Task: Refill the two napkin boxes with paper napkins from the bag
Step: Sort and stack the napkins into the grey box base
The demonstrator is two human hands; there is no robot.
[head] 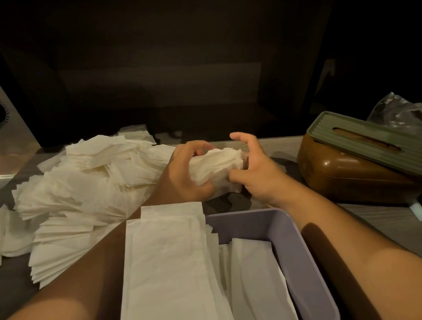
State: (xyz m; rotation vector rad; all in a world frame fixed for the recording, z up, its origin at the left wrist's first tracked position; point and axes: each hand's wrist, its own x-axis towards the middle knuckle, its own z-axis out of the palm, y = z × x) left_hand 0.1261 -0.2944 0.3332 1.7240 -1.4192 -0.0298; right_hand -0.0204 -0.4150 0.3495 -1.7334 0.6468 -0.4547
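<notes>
Dim grey wood-grain tabletop [382, 217] runs under everything, with a dark cabinet front behind it. At far left I see the loose heap of white paper napkins [77, 189], spilled and fanned across the surface. Moving right, my left hand [188, 174] has its grip clenched round the left end of a thick folded wad of white napkins [217, 165], fingers over the top and thumb beneath. My right hand [255, 170] pinches the wad's right end with the thumb, while the fingers arch above it, only half closed. The wad's long axis lies left to right, held between both hands above the tabletop.

Directly near of the wad sits the open lilac plastic napkin box [285, 230], already partly filled, with a flat stack hanging over its left edge. Its long axis runs near to far, so I judge the wad needs turning crosswise before it goes down. Both hands are about equally close to it.

Further right rests the brown napkin box with a ribbed green slotted lid [361, 159], lid sitting askew, and beyond it the crumpled clear plastic bag [408, 113].
</notes>
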